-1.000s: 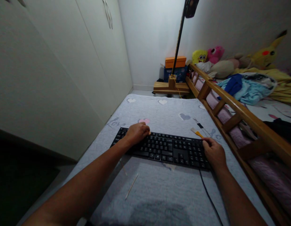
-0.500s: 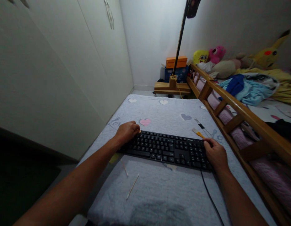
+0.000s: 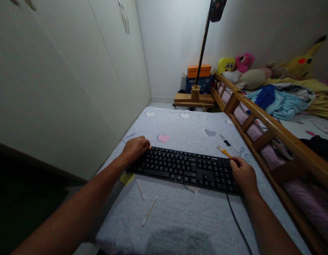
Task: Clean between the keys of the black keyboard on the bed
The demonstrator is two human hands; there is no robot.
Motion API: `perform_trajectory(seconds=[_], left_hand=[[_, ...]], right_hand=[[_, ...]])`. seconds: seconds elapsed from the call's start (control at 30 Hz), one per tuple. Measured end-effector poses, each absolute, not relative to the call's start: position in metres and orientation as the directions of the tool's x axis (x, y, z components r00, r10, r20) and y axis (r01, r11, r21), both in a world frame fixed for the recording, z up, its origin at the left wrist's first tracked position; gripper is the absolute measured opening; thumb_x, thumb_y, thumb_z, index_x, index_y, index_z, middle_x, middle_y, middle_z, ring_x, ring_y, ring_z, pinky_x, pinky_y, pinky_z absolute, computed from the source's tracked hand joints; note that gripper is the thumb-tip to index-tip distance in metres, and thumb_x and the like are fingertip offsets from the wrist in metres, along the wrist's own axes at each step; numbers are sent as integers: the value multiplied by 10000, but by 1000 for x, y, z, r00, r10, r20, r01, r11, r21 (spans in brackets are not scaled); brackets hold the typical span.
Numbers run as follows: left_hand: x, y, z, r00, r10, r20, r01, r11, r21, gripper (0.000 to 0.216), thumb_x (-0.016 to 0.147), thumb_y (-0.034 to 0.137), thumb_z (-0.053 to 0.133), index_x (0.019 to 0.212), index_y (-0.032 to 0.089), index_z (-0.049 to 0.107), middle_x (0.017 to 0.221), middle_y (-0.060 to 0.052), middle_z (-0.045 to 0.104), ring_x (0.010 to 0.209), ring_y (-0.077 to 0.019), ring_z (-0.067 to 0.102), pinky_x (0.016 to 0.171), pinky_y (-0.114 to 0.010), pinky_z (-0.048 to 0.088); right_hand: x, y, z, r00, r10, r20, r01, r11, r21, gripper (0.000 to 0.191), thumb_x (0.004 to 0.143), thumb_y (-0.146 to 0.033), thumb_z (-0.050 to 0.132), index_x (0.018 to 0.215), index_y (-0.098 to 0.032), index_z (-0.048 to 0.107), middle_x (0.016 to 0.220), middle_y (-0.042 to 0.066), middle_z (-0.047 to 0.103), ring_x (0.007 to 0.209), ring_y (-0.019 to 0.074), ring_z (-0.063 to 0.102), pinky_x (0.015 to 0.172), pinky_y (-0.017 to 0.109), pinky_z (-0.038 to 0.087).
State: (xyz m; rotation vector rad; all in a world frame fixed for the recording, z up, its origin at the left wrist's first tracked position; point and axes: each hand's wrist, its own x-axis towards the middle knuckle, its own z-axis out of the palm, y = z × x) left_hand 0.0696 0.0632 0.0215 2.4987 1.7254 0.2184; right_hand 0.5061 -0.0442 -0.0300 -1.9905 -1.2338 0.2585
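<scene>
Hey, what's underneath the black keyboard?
The keyboard lies over a patterned grey cloth, with part of a pale print showing along its near edge. The rest is covered, so I can't tell what else is beneath.

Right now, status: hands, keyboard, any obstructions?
Left hand pinching small orange item at far left corner of black keyboard. Right hand holding its right end. Keyboard lying on blanket, left end partly covered. Paintbrush just beyond right hand, cotton swabs on near side.

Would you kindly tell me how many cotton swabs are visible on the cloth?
2: the first cotton swab lies just nearer the camera than the keyboard; the second cotton swab lies nearer still, slightly rightward. Others may be hidden.
</scene>
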Motion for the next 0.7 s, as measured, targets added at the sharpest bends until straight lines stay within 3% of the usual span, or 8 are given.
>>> perform_trajectory(seconds=[0.3, 0.7], left_hand=[[48, 67, 17, 304, 950, 74, 938, -312, 151, 245, 895, 327, 549, 883, 240, 777, 927, -55, 700, 819, -201, 637, 659, -278, 393], [30, 70, 11, 278, 956, 97, 905, -295, 307, 284, 858, 403, 566, 863, 211, 775, 882, -64, 712, 813, -210, 650, 712, -290, 440]], right_hand=[[506, -45, -30, 519, 835, 184, 666, -259, -700, 414, 722, -476, 496, 869, -182, 747, 727, 72, 713, 681, 251, 629, 669, 349, 453], [507, -44, -32, 515, 837, 185, 671, -260, -695, 423, 733, -476, 493, 890, -177, 748, 767, 83, 728, 713, 257, 648, 679, 350, 457]])
